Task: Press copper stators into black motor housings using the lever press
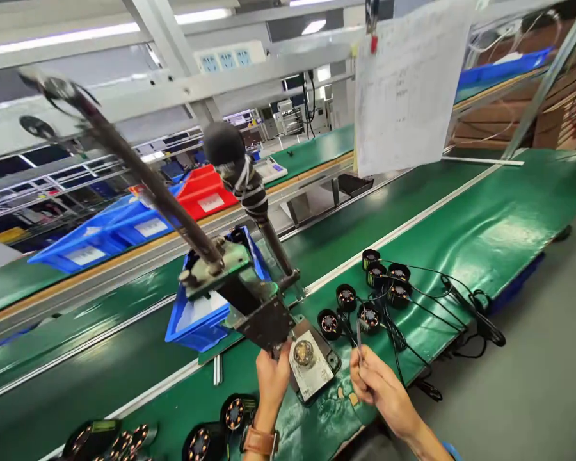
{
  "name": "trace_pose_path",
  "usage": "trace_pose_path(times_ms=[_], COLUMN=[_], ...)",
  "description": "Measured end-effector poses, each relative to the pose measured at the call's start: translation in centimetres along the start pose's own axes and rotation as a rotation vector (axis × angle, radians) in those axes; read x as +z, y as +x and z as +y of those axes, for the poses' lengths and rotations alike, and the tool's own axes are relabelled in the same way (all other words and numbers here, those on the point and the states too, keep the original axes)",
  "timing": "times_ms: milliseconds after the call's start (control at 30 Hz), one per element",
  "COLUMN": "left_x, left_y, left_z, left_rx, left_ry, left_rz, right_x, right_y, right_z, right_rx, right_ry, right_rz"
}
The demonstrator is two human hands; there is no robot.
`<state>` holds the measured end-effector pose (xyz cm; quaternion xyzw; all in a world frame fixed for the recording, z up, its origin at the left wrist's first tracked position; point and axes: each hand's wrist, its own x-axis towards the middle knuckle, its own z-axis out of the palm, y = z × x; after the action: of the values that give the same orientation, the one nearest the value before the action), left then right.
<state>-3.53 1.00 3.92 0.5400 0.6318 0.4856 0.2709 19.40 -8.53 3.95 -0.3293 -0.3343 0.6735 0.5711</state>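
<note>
A hand-operated bench press (pixel 267 320) with a black ball knob (pixel 224 144) on its lever stands on the green worktop. My left hand (pixel 270 381) is closed just beneath its dark block, at the side of the base plate; what its fingers hold, if anything, is hidden. On the light metal plate (pixel 312 382) sits a round metal fixture (pixel 304 353). My right hand (pixel 381 387), closed, pinches a slim metal tool like tweezers (pixel 360 342), pointing up. Beyond its tip lie several black round motor-like parts (pixel 346 298) with copper windings and black cables.
More such black parts (pixel 234 413) lie at the front left. A blue bin (pixel 199 326) stands behind the press. Blue and red bins (pixel 208 192) line the far shelf. A paper sheet (pixel 408 96) hangs from the rail. Cables (pixel 484 320) trail over the worktop's right edge.
</note>
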Motion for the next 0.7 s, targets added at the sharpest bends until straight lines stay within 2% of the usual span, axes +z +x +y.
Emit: trace_pose_path(times_ms=[167,300,500,700], left_x=[1.0,1.6,2.2,2.2], left_y=[-0.2,-0.5,-0.5,-0.4], left_z=[-0.3,0.1,0.5,0.3], left_rx=[0.091,0.118,0.132,0.129], left_ry=[0.038,-0.040,-0.075,-0.085], left_rz=[0.075,0.122,0.117,0.119], right_x=[-1.5,-1.8,0.3,2.7], right_y=[4.7,7.9,11.6,14.0], right_z=[4.0,5.5,6.2,4.7], right_rx=[-0.150,-0.316,-0.414,-0.488], right_ry=[-0.233,-0.363,-0.361,-0.367], right_rz=[-0.030,-0.038,-0.065,-0.113])
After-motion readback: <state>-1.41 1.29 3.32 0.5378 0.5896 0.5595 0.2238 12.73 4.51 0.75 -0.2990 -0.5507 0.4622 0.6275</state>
